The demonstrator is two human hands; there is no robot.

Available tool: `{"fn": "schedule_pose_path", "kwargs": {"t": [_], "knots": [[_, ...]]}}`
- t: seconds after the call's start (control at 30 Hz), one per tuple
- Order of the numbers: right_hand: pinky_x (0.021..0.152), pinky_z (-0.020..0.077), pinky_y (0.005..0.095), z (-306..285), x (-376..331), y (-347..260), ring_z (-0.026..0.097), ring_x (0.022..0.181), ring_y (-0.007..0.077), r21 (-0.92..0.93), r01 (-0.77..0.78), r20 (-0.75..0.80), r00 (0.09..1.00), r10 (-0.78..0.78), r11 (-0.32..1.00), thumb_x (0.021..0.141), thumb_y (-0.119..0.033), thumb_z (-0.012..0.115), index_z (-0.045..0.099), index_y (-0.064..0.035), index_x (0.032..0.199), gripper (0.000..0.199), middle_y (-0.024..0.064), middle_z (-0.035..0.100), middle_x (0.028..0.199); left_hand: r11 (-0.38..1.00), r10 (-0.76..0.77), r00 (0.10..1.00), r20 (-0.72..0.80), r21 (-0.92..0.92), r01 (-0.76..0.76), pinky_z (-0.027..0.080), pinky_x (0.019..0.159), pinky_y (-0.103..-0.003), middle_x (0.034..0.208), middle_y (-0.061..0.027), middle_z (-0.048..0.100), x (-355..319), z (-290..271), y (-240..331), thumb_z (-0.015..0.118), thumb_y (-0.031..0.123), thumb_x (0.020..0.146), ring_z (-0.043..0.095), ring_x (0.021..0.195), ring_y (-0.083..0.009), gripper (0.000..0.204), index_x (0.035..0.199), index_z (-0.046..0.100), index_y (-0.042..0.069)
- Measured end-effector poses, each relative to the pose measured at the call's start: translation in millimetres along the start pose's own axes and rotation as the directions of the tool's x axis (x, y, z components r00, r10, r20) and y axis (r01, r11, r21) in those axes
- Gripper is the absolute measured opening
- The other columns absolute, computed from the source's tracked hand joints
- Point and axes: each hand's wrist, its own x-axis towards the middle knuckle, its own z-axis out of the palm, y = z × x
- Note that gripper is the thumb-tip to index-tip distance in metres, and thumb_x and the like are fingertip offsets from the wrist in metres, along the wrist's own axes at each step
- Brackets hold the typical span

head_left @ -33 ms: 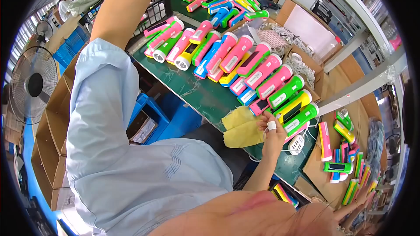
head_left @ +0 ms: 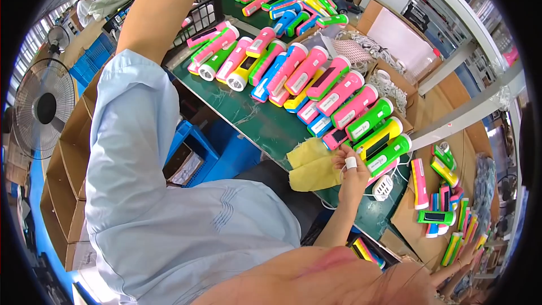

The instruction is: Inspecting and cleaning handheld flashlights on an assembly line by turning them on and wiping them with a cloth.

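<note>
My left arm (head_left: pixel 161 11), its blue sleeve pushed up, runs out past the top edge; that hand is out of view. My right hand (head_left: pixel 353 174) rests at the table's near edge with its fingers curled. A small white cylindrical piece (head_left: pixel 350 162) shows at the fingers, a thin white cord beside it; whether it is gripped or wrapped round a finger I cannot tell. Just left of this hand lies a folded yellow cloth (head_left: pixel 313 165). Beyond the fingertips, a green flashlight (head_left: pixel 389 153) and a yellow flashlight (head_left: pixel 379 138) end a long stacked row of pink, green, blue and yellow flashlights (head_left: pixel 305 70).
A white power strip (head_left: pixel 383 187) sits right of my hand on the green table (head_left: pixel 243 110). Cartons (head_left: pixel 415 39) with coiled white cords stand behind. More flashlights fill a cardboard box (head_left: pixel 412 226) at the right, where another person's hand (head_left: pixel 466 257) reaches. Black crates (head_left: pixel 203 20) stand far left.
</note>
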Motion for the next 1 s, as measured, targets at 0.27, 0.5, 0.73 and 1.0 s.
{"fn": "schedule_pose_path", "kwargs": {"t": [0.27,0.5,0.73,1.0], "knots": [[0.097,0.0348,0.0367,39,-7,-15,0.049,0.112,0.0256,-0.048,0.242,0.067,0.969,-0.238,0.969,0.093,-0.041,0.041,0.036,0.0072,0.129,0.061,0.0180,0.050,0.121,0.921,-0.324,0.940,0.111,-0.190,0.340,0.048,0.053,-0.022,0.087,-0.0060,0.055,-151,137,-97,0.061,0.020,0.081,0.056,0.061,-0.0111,0.038,0.111,0.047,0.004],[0.068,0.0465,0.0283,20,-26,-5,0.058,0.077,0.0163,0.023,0.087,-0.143,0.986,-0.083,0.996,0.088,-0.022,0.055,0.048,0.0012,0.111,0.034,0.0085,0.056,0.094,0.945,-0.224,0.963,0.150,-0.208,0.252,0.040,0.087,-0.030,0.105,-0.0072,0.054,-222,224,-157,0.048,0.027,0.090,0.050,0.098,-0.0128,0.033,0.112,0.051,0.003],[0.078,0.0409,0.0261,22,-32,-1,0.051,0.086,0.0119,-0.203,-0.005,0.108,0.994,0.028,0.979,0.091,-0.033,0.049,0.049,0.0064,0.115,0.046,0.0078,0.057,0.091,0.342,-0.656,0.734,0.178,-0.796,0.499,0.050,0.063,-0.026,0.080,-0.0092,0.062,-177,256,-152,0.021,0.035,0.095,0.060,0.067,-0.0164,0.053,0.095,0.058,-0.003],[0.088,0.0380,0.0267,25,-27,5,0.052,0.095,0.0129,-0.084,-0.090,0.111,0.989,0.099,0.992,0.086,-0.028,0.059,0.051,0.0086,0.117,0.048,0.0088,0.058,0.103,0.608,-0.605,0.794,-0.053,-0.675,0.418,0.048,0.058,-0.025,0.076,-0.0096,0.063,-178,261,-156,0.024,0.032,0.092,0.060,0.063,-0.0158,0.051,0.086,0.061,-0.003]]}}
